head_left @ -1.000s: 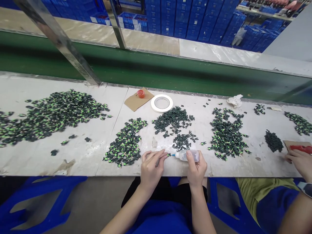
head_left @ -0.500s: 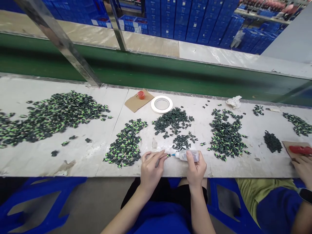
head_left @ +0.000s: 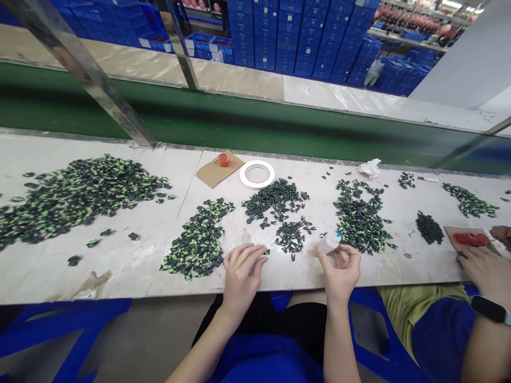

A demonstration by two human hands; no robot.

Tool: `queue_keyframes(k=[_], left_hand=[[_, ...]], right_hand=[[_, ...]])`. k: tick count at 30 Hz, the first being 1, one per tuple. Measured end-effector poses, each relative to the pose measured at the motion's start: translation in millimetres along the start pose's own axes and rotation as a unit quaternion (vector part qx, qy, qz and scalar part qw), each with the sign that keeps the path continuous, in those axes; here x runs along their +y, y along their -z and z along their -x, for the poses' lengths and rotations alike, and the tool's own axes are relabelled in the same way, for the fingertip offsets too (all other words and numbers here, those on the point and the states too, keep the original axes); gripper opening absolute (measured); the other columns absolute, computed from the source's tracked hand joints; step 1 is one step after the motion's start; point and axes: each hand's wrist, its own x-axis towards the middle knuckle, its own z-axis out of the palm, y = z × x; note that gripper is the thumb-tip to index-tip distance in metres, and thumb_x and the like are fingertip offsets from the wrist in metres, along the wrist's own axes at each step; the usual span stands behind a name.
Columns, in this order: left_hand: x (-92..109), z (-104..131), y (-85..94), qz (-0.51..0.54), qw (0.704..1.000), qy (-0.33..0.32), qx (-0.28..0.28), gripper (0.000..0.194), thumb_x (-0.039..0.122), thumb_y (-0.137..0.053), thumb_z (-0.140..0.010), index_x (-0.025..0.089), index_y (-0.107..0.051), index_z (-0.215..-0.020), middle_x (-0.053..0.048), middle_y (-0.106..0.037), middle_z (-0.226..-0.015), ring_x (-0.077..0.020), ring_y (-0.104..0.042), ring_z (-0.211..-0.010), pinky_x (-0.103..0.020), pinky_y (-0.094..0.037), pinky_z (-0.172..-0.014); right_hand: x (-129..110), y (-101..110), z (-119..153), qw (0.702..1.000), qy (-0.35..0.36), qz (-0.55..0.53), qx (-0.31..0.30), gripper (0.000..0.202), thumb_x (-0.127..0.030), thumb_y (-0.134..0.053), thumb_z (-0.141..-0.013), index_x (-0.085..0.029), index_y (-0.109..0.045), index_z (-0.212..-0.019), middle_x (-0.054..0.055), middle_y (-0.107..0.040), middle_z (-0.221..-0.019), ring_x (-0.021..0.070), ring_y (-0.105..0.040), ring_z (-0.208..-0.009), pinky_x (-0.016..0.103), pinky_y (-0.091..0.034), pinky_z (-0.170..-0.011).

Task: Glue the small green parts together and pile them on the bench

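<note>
My left hand (head_left: 242, 268) is closed in a pinch near the table's front edge, with a small dark piece (head_left: 266, 251) at its fingertips. My right hand (head_left: 341, 268) holds a small translucent bottle (head_left: 329, 243), its blue tip (head_left: 339, 234) pointing up and away. Between and beyond my hands lie small dark parts in a loose pile (head_left: 290, 235) and a larger one (head_left: 273, 199). Black-and-green pieces are heaped left of my left hand (head_left: 195, 242) and beyond my right hand (head_left: 361, 218).
A white tape roll (head_left: 257, 175) and a red cup (head_left: 223, 159) on cardboard (head_left: 211, 174) stand at the back. A big black-and-green heap (head_left: 83, 194) covers the far left. At right, another person's hands (head_left: 485, 268) are by a red object (head_left: 472, 239).
My right hand has moved right with the bottle, whose tip has left my left fingertips and turned upward. The whole view has shifted slightly. The other person's hands show more.
</note>
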Motion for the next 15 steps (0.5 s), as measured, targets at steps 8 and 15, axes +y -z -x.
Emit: queue_keyframes(k=[8, 15], left_hand=[[-3.4, 1.2, -0.7, -0.013, 1.000, 0.012, -0.022, 0.015, 0.027, -0.055, -0.090, 0.024, -0.068, -0.097, -0.005, -0.073, -0.096, -0.0240, -0.061, -0.093, -0.040, -0.037, -0.080], [-2.3, 0.0, -3.2, -0.016, 0.999, 0.029, -0.023, 0.015, 0.026, -0.055, -0.090, 0.024, -0.070, -0.088, -0.005, -0.072, -0.092, -0.0244, -0.059, -0.090, -0.039, -0.037, -0.076]], right_hand=[[-3.4, 3.2, 10.4, 0.992, 0.087, 0.087, 0.000, 0.071, -0.038, -0.083, -0.060, -0.019, -0.048, -0.119, 0.012, -0.063, -0.109, 0.0230, -0.062, -0.092, 0.041, -0.054, -0.076], [-9.3, 1.2, 40.3, 0.938, 0.278, 0.179, -0.100, 0.010, -0.024, -0.062, -0.086, -0.024, -0.072, -0.089, 0.002, -0.057, -0.074, 0.0128, -0.057, -0.060, 0.026, -0.049, -0.057]])
